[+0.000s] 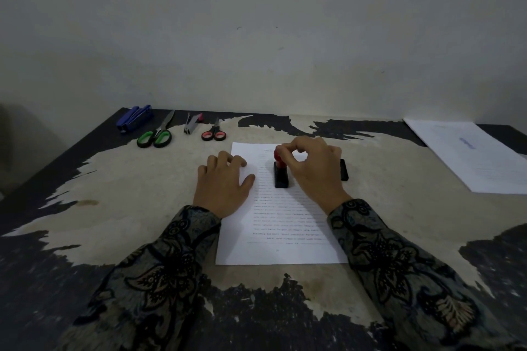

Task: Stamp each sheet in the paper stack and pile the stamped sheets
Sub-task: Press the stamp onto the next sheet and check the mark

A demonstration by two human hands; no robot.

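A printed sheet (288, 225) tops the paper stack in the middle of the table, straight in front of me. A stamp (281, 172) with a black base and a red knob stands upright on its upper half. My right hand (310, 171) pinches the red knob from the right. My left hand (224, 184) rests flat on the sheet's left edge, fingers spread. A pile of stamped sheets (470, 154) with a blue mark lies at the far right. A black ink pad (344, 169) sits just right of the stack, half hidden by my right hand.
Along the back left lie a blue stapler (134, 118), green-handled scissors (155, 137), a small staple remover (191, 122) and red-handled scissors (214, 134). The table (128, 208) has a worn, peeling top and backs onto a plain wall.
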